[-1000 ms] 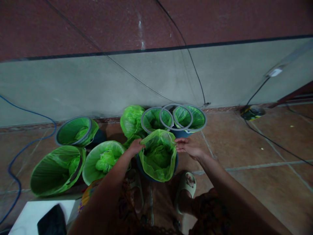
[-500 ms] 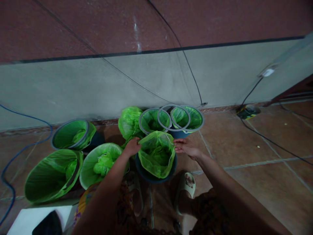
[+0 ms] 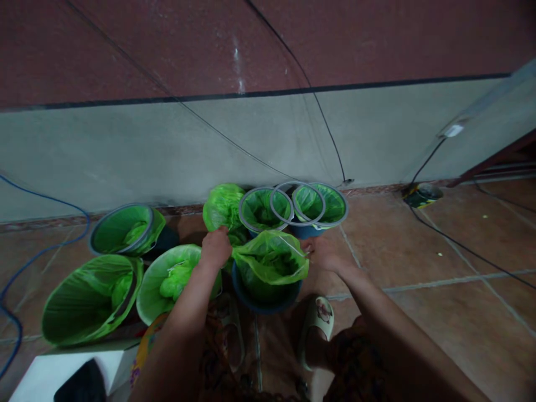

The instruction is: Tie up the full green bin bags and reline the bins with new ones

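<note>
Between my hands a green plastic bag [image 3: 255,267] is stretched sideways, its mouth above a dark blue bin [image 3: 266,307] on the floor between my feet. My left hand [image 3: 216,247] is closed on the left edge of the bag's mouth. On the other side, my right hand [image 3: 320,252] grips the right edge near a white drawstring. The lower part of the bag hangs inside the bin. Just behind stand two bins lined with green bags, and a loose grey ring [image 3: 274,205] lies across their rims.
A bunched green bag [image 3: 221,204] sits by the wall. Several green-lined bins, including a tilted one [image 3: 79,301], stand at left. A white box [image 3: 46,374] with a dark object is at lower left. A blue cable [image 3: 86,223] and black cables run along wall and floor.
Both hands have pulled the bag's mouth wider sideways, so its opening is flatter and its front edge has risen from the bin's rim. The left hand moved slightly left.
</note>
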Demonstrator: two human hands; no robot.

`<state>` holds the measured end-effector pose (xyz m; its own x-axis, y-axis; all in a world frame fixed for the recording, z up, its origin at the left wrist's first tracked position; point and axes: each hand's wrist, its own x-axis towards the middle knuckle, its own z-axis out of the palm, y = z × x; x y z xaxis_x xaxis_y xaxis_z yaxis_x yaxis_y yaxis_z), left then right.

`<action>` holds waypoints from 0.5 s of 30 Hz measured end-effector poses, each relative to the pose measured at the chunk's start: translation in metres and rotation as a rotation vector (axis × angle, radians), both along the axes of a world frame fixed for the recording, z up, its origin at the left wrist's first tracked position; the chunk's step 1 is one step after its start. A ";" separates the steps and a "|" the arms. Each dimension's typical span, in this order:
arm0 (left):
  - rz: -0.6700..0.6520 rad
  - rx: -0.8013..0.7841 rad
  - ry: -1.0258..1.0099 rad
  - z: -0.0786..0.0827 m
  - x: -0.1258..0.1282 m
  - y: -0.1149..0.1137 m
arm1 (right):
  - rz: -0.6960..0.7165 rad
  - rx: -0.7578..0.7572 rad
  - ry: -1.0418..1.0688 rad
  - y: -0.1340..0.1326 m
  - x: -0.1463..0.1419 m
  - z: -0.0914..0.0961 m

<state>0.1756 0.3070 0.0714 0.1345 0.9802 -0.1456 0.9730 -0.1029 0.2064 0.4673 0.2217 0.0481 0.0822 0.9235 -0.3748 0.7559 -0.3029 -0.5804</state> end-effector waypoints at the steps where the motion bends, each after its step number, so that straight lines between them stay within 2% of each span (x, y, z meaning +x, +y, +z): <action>1: 0.019 0.023 -0.066 0.002 -0.001 0.000 | 0.000 0.025 -0.057 0.000 0.001 0.005; 3: 0.038 0.068 -0.276 0.007 -0.001 0.001 | -0.032 0.106 -0.077 0.001 0.001 0.014; 4: 0.033 0.083 -0.427 0.010 0.000 0.000 | -0.054 0.164 -0.024 0.001 0.000 0.019; 6: -0.003 0.097 -0.784 0.018 0.005 -0.003 | -0.109 0.296 0.199 0.002 -0.005 0.031; 9: -0.099 0.046 -1.255 0.032 0.017 -0.011 | -0.198 0.435 0.642 0.000 -0.023 0.053; 12: -0.214 -0.107 -1.485 0.045 0.032 -0.021 | -0.269 0.426 0.987 0.000 -0.044 0.071; 15: -0.287 -0.224 -1.533 0.051 0.046 -0.025 | -0.325 0.313 1.180 0.003 -0.059 0.076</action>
<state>0.2218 0.2821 0.1220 0.4547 0.8752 0.1650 -0.2137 -0.0727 0.9742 0.4082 0.2252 0.1243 0.0872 0.9857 -0.1440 -0.3529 -0.1046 -0.9298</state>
